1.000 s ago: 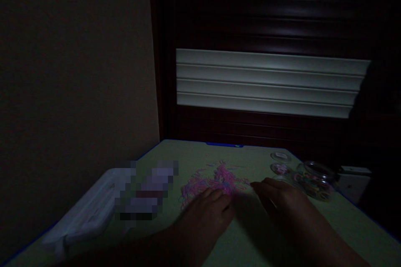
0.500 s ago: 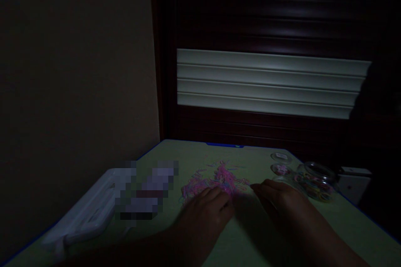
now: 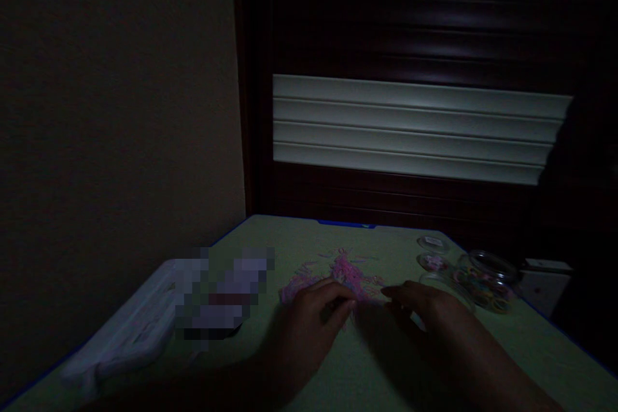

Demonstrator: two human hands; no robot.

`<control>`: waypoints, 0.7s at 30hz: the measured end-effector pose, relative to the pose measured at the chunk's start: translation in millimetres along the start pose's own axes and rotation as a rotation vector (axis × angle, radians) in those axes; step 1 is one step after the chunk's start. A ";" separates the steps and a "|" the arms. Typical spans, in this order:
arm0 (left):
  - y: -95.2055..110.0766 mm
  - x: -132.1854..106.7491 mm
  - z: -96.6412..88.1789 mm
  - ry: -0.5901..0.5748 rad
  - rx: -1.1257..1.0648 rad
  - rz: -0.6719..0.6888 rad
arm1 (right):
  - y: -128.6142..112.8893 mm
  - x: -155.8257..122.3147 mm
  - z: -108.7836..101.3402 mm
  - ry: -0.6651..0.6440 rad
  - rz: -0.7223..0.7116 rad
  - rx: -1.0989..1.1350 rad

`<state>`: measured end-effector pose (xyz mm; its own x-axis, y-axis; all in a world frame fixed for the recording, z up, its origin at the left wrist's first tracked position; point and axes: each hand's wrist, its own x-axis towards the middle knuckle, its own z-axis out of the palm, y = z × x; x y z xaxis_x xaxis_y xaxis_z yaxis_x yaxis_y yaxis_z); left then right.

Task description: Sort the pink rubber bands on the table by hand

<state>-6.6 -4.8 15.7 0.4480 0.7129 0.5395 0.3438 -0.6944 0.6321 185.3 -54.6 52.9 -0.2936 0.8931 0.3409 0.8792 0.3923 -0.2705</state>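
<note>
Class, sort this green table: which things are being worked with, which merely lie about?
In hand: pile of small pink rubber bands, left hand and right hand at it.
Lying about: clear jar of coloured bands, white plastic tray, small round clear lid.

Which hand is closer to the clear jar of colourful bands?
Right. The right hand is just left of the clear jar; the left hand is farther, at the pink bands.

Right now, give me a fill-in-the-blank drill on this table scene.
1. The band pile at the left hand is mostly ____.
2. The clear jar sits to the ____ of the right hand.
3. The green table has a ____ edge.
Missing words: pink; right; blue.
</note>
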 end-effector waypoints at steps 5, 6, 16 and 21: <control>1.6 -0.4 0.2 0.015 -0.060 -0.009 | -9.9 -2.0 0.8 -0.007 -0.007 0.114; 1.5 -0.7 0.4 0.017 -0.066 -0.007 | -11.7 -2.7 1.6 -0.013 -0.006 0.130; 3.2 -4.8 0.8 -0.042 -0.086 0.001 | -18.2 -0.8 16.2 -0.049 -0.038 0.170; 4.1 -4.3 0.1 -0.052 -0.070 -0.007 | -24.5 -0.2 13.7 -0.035 0.008 0.165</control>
<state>-7.0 -10.7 15.9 0.4888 0.7104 0.5063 0.2892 -0.6795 0.6742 158.6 -61.4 47.0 -0.3020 0.9024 0.3072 0.8088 0.4132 -0.4186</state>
